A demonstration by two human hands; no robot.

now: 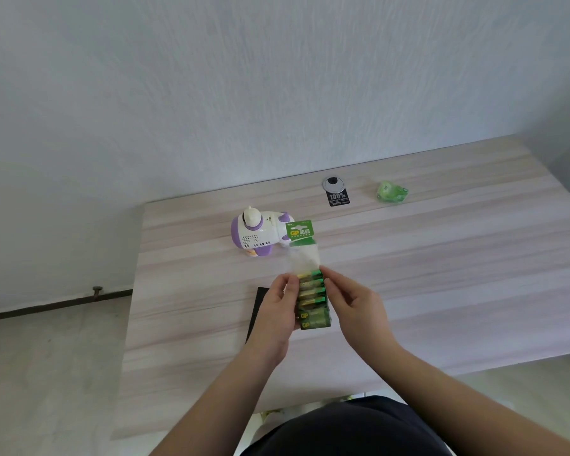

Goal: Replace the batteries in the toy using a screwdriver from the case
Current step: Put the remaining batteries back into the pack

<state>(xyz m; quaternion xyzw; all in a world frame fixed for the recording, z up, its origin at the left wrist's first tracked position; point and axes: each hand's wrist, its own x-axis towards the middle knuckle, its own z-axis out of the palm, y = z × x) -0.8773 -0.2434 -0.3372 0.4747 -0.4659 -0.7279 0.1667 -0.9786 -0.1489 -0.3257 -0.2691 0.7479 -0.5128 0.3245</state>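
Observation:
A strip pack of green and gold batteries (pixel 311 299) hangs above the table's middle, its clear empty wrapper and green header card pointing away from me. My left hand (pixel 277 312) grips the pack's left edge. My right hand (pixel 351 302) pinches its right edge near the top cells. Beyond the pack, a white and purple toy (pixel 259 233) lies on its side on the wooden table (pixel 441 258). A flat black case (pixel 259 307) lies under my left hand, mostly hidden. No screwdriver is visible.
A round grey cable grommet (pixel 333 183) with a black label (pixel 339 198) sits near the table's far edge. A crumpled green wrapper (pixel 392 191) lies to its right. The wall stands just behind the table; floor shows on the left.

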